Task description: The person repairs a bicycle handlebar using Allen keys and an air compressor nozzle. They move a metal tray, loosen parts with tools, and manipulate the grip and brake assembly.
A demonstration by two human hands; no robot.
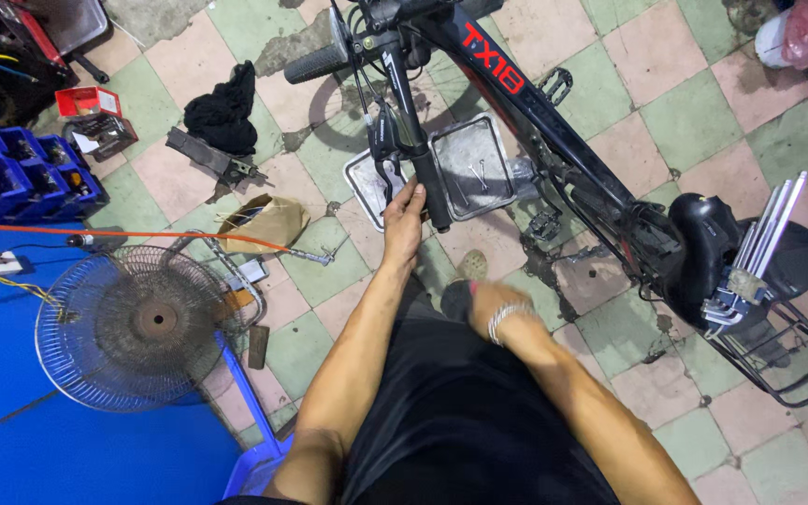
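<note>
Take the black bike (554,140) as your landmark; it stands across the tiled floor (675,103) with red lettering on its sloping tube. Left of it, by the blue bins (11,168), sits a small red box (86,100), and nearer the bike a crumpled brown paper bag (268,223) lies flat. Under the bike rests a metal tray (469,164). Your left hand (404,224) reaches up to the bike's brake lever (391,173), fingers extended and touching it, not closed around anything. Your right hand (488,304) hangs low beside the bike, wearing a bracelet; its grip is blurred, so I cannot tell its state. Hex keys (759,248) rest on the saddle.
</note>
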